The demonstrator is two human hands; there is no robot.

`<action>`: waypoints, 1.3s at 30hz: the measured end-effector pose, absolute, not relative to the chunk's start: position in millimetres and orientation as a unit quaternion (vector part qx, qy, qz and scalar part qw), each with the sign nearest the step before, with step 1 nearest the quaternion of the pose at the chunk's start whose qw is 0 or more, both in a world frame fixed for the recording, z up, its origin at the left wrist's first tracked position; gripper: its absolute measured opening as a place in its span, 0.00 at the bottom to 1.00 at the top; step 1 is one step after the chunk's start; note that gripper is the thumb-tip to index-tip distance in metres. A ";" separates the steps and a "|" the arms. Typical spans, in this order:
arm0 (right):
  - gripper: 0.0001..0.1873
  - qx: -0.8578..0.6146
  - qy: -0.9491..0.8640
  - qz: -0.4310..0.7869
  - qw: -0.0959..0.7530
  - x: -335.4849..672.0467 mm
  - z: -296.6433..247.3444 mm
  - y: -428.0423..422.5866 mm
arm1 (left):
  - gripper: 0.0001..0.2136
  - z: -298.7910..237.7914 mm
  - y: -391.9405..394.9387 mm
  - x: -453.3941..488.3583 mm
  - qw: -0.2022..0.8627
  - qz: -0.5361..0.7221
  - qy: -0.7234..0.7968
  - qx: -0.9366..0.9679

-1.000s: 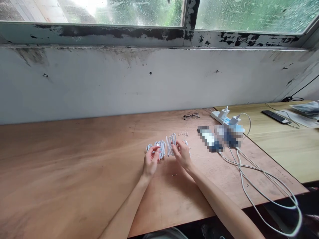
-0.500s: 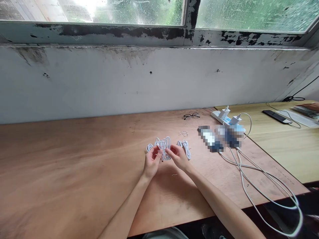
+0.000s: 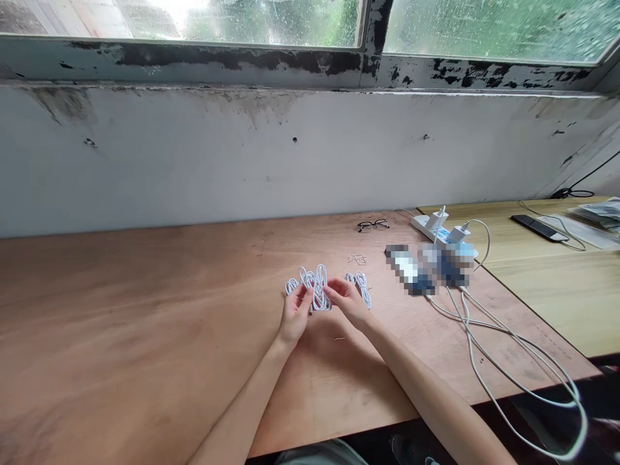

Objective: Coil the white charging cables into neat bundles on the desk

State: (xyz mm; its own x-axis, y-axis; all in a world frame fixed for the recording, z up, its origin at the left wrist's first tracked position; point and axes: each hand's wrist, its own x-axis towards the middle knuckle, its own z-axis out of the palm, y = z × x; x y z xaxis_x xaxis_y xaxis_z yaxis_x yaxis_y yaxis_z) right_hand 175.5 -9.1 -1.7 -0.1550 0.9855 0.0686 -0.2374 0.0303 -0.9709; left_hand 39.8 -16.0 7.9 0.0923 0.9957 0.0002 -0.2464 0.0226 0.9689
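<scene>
Head view: white cable (image 3: 317, 289) between both hands (image 3: 295, 316) (image 3: 347, 305)

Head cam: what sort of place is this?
Likely a makeshift indoor workroom: a bare plywood bench, a stained wall under a wet window, and a power strip with chargers near coiled white cables.

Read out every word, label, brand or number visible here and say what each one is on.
None can be read. The white power strip and its two plug-in chargers show no legible marking at this size, and the two pixelated items lying in front of the strip are blurred past reading.
</scene>
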 end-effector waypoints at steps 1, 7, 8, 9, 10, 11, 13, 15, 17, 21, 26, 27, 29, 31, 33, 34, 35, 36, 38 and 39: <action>0.15 -0.375 -0.480 0.601 0.517 176.2 -3.1 -8.4 | 0.16 7.1 -15.5 39.3 0.589 0.533 0.413 0.445; 0.15 -0.365 -0.436 0.628 0.531 178.2 -7.2 -7.0 | 0.16 5.2 -14.5 38.8 0.601 0.541 0.412 0.420; 0.15 -0.368 -0.433 0.626 0.534 178.1 -7.2 -6.9 | 0.16 5.7 -14.7 39.1 0.597 0.545 0.412 0.420; 0.15 -0.369 -0.433 0.625 0.535 178.1 -7.1 -6.8 | 0.16 6.4 -14.9 39.6 0.593 0.547 0.413 0.422; 0.15 -0.367 -0.434 0.625 0.535 178.1 -7.0 -6.6 | 0.16 7.2 -15.0 40.0 0.590 0.548 0.414 0.425; 0.15 -0.364 -0.437 0.626 0.534 178.4 -6.9 -6.5 | 0.16 7.9 -15.2 40.4 0.586 0.549 0.415 0.427; 0.15 -0.359 -0.445 0.626 0.531 179.4 -6.5 -6.2 | 0.16 8.8 -15.2 40.8 0.584 0.550 0.416 0.427; 0.15 -0.353 -0.458 0.624 0.526 180.9 -5.6 -6.2 | 0.16 9.0 -15.0 40.7 0.584 0.552 0.418 0.423; 0.15 -0.344 -0.473 0.625 0.518 182.1 -4.3 -6.6 | 0.16 8.9 -14.8 40.0 0.586 0.556 0.418 0.416; 0.17 -0.341 -0.482 0.629 0.506 182.3 -3.6 -7.3 | 0.18 9.0 -14.7 38.2 0.601 0.554 0.412 0.402; 0.18 -0.353 -0.517 0.592 0.507 180.1 -5.4 -7.6 | 0.17 7.0 -14.1 37.7 0.601 0.554 0.425 0.389; 0.17 -0.356 -0.544 0.566 0.507 179.9 -4.8 -8.1 | 0.17 6.1 -13.7 37.8 0.594 0.558 0.430 0.390; 0.14 -0.373 -0.606 0.495 0.498 179.8 -1.9 -9.9 | 0.16 4.3 -13.1 37.8 0.584 0.561 0.439 0.390; 0.11 -0.395 -0.661 0.417 0.484 179.8 1.7 -12.2 | 0.17 3.1 -12.7 37.9 0.584 0.560 0.442 0.387; 0.11 -0.403 -0.697 0.360 0.471 179.8 4.3 -13.9 | 0.17 3.3 -12.8 38.1 0.588 0.559 0.440 0.383; 0.12 -0.404 -0.708 0.343 0.468 179.6 4.8 -14.3 | 0.17 4.0 -13.1 38.3 0.591 0.558 0.437 0.384; 0.13 -0.406 -0.713 0.332 0.466 179.4 4.6 -14.4 | 0.17 4.8 -13.5 38.6 0.594 0.556 0.433 0.387; 0.13 -0.411 -0.713 0.325 0.466 178.9 3.9 -14.3 | 0.16 5.8 -13.9 39.0 0.597 0.554 0.429 0.391; 0.14 -0.429 -0.702 0.317 0.471 177.8 1.5 -13.5 | 0.16 7.7 -14.9 40.0 0.601 0.548 0.422 0.400; 0.15 -0.438 -0.694 0.316 0.477 177.2 0.3 -13.2 | 0.16 8.3 -15.3 40.5 0.603 0.545 0.420 0.404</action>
State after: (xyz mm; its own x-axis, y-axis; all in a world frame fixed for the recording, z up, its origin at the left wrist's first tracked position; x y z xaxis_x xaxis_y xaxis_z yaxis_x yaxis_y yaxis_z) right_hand 177.2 -13.2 0.3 -0.1617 0.9087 0.3847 0.3057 0.4168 -0.8560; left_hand 40.5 -15.3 8.3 0.0536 0.9964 -0.0659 -0.3189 0.0796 0.9444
